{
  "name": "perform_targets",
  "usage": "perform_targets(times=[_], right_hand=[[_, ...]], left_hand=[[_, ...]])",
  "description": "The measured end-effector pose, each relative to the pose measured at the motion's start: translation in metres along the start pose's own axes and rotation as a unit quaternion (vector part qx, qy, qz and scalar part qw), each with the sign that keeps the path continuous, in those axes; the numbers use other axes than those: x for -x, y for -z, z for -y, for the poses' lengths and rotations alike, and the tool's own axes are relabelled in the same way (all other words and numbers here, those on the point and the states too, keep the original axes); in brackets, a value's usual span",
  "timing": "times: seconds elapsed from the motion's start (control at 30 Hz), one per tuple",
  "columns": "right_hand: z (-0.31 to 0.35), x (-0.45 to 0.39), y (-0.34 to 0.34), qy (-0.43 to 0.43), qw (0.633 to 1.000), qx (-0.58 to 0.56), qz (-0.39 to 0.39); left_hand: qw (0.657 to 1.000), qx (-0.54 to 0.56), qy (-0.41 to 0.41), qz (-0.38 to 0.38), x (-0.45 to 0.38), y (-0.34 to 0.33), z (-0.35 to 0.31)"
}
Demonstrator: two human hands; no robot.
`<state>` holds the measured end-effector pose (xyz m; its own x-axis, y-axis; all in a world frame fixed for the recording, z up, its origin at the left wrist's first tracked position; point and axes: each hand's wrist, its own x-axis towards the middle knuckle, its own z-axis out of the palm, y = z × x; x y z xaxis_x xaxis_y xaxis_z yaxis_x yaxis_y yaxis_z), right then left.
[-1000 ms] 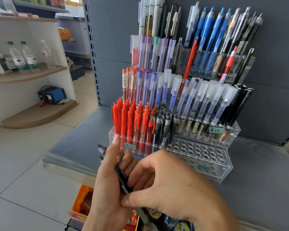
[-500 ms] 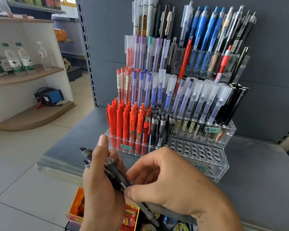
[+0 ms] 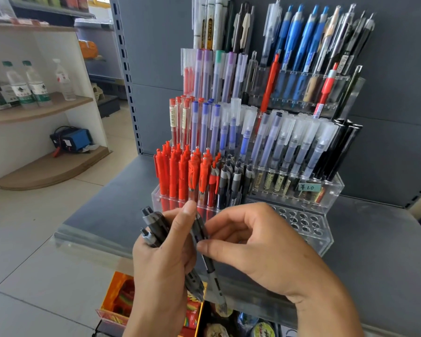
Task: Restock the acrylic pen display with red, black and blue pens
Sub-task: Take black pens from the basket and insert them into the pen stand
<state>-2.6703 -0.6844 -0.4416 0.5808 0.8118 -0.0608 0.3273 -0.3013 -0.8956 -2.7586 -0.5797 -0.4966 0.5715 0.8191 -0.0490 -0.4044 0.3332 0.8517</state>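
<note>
left hand (image 3: pixel 161 268) grips two black pens (image 3: pixel 156 229); right hand (image 3: pixel 260 249) pinches a third pen (image 3: pixel 201 235).

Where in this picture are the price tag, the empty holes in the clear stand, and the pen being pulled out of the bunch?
price tag (image 3: pixel 309 187): head view, middle of the green label.
empty holes (image 3: pixel 301 220): head view, front tier's bare grid.
single pen (image 3: pixel 210 268): head view, its grip below the right hand's fingers.

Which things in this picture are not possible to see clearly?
- Head view: how many black retractable pens the left hand holds; its palm hides them.
- Tip of the single black pen pinched by the right hand: blurred.
- Small green price label: hard to read.
- Clear acrylic pen display, lower front: hidden by the right hand.
</note>
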Motion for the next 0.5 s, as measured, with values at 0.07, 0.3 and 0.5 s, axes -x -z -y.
perform_targets(times=[0.07,0.3,0.5], right_hand=[[-0.001,0.001,0.003,0.021,1.000,-0.006,-0.021],[-0.008,0.009,0.026,0.168,0.950,-0.063,-0.255],[-0.021,0.001,0.026,0.200,0.885,-0.049,-0.418]], left_hand=[[1.000,0.003,-0.001,0.004,0.000,-0.001,0.000],[0.998,0.054,0.016,0.015,-0.002,0.001,-0.004],[0.997,0.069,0.033,0.015,-0.003,0.003,-0.006]])
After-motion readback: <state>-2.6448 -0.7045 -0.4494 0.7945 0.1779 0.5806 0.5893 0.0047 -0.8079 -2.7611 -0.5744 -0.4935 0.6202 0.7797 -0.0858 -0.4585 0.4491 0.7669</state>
